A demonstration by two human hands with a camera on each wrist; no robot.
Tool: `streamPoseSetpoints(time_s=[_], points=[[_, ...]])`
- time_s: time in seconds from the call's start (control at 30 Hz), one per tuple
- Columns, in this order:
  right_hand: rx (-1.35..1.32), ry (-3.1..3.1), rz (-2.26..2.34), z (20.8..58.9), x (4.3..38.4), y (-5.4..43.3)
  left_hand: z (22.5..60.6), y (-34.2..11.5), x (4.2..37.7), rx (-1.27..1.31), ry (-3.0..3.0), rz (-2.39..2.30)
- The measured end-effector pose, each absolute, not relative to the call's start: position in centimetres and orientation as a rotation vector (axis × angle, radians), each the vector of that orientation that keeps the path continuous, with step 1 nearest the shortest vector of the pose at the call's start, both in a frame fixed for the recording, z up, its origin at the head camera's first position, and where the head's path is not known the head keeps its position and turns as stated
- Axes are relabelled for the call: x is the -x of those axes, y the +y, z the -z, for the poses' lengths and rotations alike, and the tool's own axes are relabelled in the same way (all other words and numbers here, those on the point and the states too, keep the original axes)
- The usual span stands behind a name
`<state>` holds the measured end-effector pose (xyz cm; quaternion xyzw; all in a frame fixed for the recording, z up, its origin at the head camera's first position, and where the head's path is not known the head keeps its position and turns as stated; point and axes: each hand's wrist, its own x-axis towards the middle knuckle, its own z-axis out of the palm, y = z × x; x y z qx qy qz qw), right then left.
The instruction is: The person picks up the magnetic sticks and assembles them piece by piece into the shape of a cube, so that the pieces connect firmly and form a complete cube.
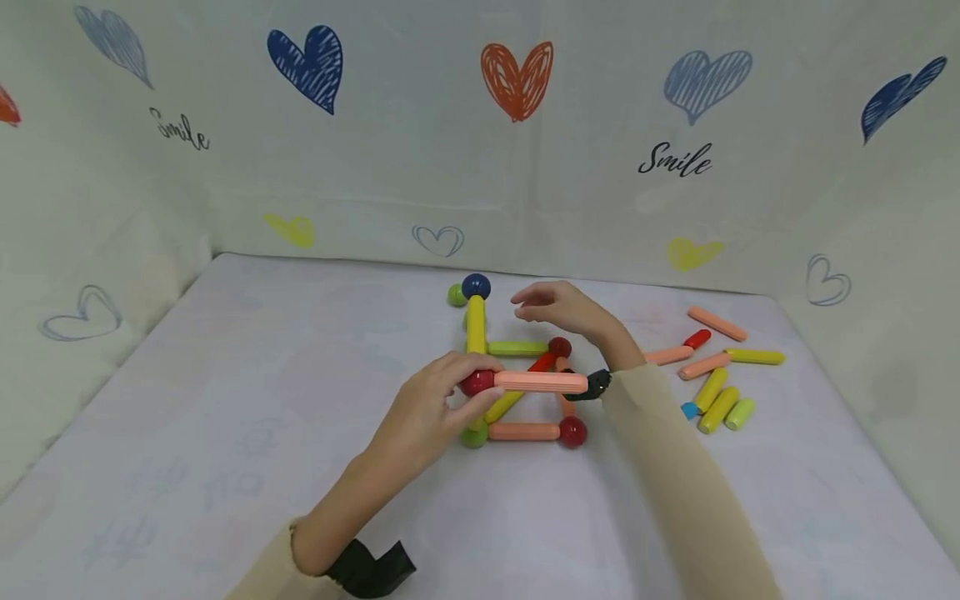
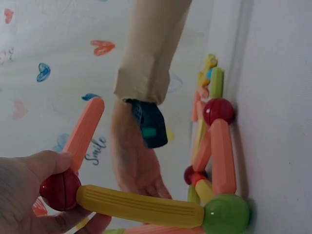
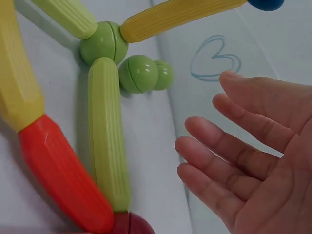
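Observation:
My left hand pinches a red ball between thumb and fingers. From that ball a salmon rod sticks out to the right. In the left wrist view, a yellow rod links the held ball to a green ball at a corner of the base frame. Behind the frame, my right hand hovers with nothing in it, its fingers slightly bent and apart. A dark blue ball tops another yellow rod, which rises from the green back corner ball.
Loose salmon rods, yellow rods and a green rod lie to the right on the white table. Loose green balls sit behind the frame. A white cloth printed with hearts hangs at the back.

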<state>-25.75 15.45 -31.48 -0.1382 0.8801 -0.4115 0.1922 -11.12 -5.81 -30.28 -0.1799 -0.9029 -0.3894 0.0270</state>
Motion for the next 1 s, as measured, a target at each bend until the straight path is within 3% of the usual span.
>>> streamPoseSetpoints(time_s=[0.4, 1.0], points=[[0.363, 2.357, 1.128, 34.2, 29.0, 11.3, 30.4, -6.1, 11.2, 0.587, -2.76, 1.226], [0.383, 2.463, 0.935, 34.9, 28.8, 10.3, 30.7, -6.0, 11.2, 0.618, -2.734, 1.213]])
